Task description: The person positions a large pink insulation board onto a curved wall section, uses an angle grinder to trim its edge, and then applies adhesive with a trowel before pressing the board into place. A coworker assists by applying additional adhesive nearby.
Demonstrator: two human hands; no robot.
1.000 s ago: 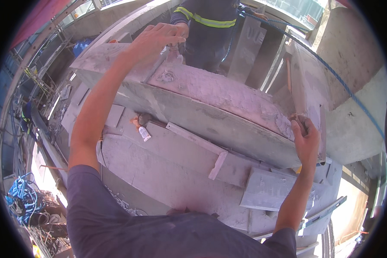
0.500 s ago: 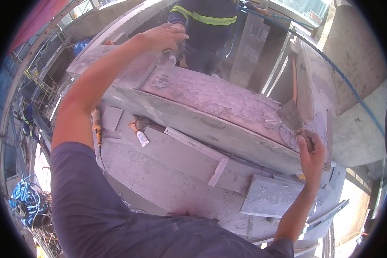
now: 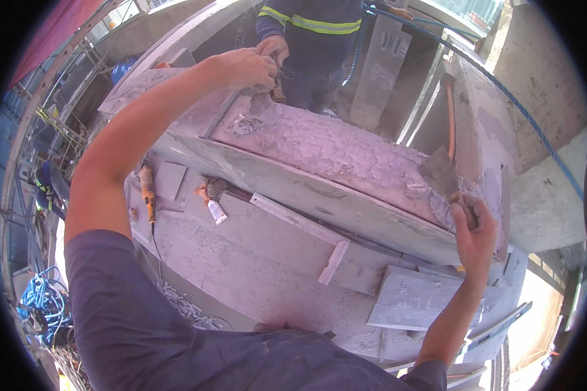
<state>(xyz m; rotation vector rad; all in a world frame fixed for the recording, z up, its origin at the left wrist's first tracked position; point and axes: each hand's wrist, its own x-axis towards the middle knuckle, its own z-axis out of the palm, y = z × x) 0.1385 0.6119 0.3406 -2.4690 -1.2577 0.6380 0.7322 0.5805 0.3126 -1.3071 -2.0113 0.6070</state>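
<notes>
My right hand (image 3: 475, 225) grips a scraper (image 3: 442, 174) with a broad grey blade, held tilted over the right end of the mortar. Pale, lumpy mortar (image 3: 346, 146) covers the top of a long low wall (image 3: 293, 186) in front of me. My left hand (image 3: 251, 68) is at the wall's far left end, its fingers curled down beside a co-worker's hand (image 3: 274, 47). What lies under those fingers is mostly hidden. A crumpled grey lump (image 3: 244, 124) sits on the mortar just below them.
The co-worker (image 3: 310, 49) stands behind the wall. A blue rope (image 3: 502, 91) runs across the upper right. On the near slab lie an orange power tool (image 3: 148, 192) with a cord, a small white tube (image 3: 216, 212), a straight batten (image 3: 293, 218) and a grey board (image 3: 411, 296).
My left hand has dropped slightly and its fingers have curled down. The co-worker's hand now shows beside it. My right hand and the scraper have barely moved.
</notes>
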